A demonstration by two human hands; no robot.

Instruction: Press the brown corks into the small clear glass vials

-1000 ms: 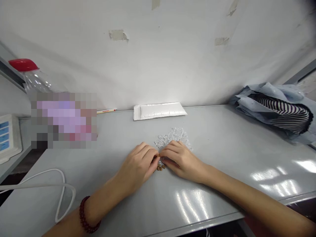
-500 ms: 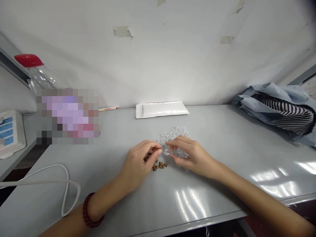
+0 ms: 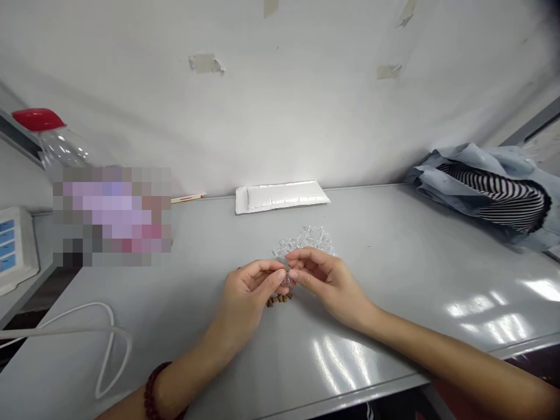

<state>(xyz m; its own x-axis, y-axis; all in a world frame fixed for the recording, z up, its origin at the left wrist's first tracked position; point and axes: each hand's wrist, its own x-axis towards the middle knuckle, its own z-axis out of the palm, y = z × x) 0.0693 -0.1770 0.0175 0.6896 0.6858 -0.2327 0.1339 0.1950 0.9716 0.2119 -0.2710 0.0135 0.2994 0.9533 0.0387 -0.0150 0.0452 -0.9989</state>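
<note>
My left hand and my right hand meet fingertip to fingertip above the grey table. Both pinch one small clear plastic piece between them. Just behind the hands lies a heap of small clear plastic pieces. Several small brown pellets lie on the table right under the fingers. A dark red bead bracelet sits on my left wrist.
A white padded envelope lies at the wall. A crumpled blue and striped cloth fills the right corner. On the left are a red-capped clear bottle, a white device with blue buttons and a looping white cable.
The hands have lifted a little off the table and drawn closer together. The fingertips now pinch one clear piece between them, with the brown pellets showing below.
</note>
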